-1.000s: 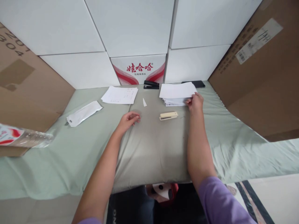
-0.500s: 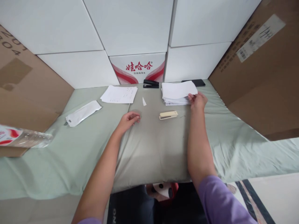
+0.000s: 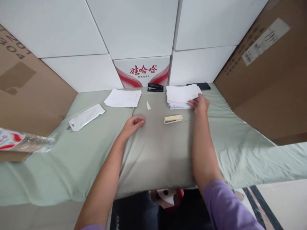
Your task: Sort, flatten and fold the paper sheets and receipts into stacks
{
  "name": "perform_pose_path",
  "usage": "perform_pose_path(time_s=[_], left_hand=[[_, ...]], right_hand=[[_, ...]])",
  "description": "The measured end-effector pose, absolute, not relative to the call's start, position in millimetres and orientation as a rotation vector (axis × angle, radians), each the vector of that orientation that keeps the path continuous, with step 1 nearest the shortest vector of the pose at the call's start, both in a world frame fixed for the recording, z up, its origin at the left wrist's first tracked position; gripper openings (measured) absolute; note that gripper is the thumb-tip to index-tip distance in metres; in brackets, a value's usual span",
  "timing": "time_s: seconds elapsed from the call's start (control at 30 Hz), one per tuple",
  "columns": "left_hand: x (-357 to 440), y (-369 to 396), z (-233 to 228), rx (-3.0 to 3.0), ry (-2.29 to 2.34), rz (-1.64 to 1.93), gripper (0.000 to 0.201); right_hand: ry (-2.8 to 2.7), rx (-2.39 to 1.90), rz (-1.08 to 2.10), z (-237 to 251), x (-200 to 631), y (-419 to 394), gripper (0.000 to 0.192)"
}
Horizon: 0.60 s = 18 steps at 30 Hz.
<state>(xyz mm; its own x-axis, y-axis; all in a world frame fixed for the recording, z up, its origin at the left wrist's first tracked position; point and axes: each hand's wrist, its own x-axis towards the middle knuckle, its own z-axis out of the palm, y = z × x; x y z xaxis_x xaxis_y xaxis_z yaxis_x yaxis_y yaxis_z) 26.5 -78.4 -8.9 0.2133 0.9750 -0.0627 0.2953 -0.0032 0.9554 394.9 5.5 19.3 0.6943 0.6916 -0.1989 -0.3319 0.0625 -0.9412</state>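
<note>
Your hands were well apart. Your right hand (image 3: 201, 103) touched the paper stack (image 3: 182, 93) at its near right corner; I couldn't tell if the fingers were pinching it. Your left hand (image 3: 132, 125) was loose and half curled over the cloth (image 3: 154, 159), with a gap between it and the cream stapler (image 3: 173, 118). That stapler sat just on your side of the stack. A wide stretch of cloth ran between your arms (image 3: 207, 143) to the front edge. White boxes (image 3: 131, 28) walled the back.
</note>
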Motion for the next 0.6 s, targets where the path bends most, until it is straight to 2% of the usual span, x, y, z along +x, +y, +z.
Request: perform_pose_path(time_s=[0.13, 0.37, 0.5, 0.6], left_hand=[[27.4, -79.6, -7.6, 1.514, 1.269, 0.862, 0.043], [28.3, -79.0, -7.9, 1.529, 1.257, 0.871, 0.04], [26.8, -79.9, -13.0, 1.559, 1.302, 0.91, 0.038], [20.7, -75.0, -15.5, 1.756, 1.469, 1.003, 0.032]], right_hand=[[-0.466, -1.483, 0.695, 16.8, 387.5, 3.6, 0.02], [-0.423, -1.474, 0.664, 15.2, 390.8, 6.7, 0.009], [-0.434, -1.52, 0.4, 20.2, 394.2, 4.4, 0.03], [-0.49, -1.487, 0.322, 30.9, 392.0, 5.7, 0.026]])
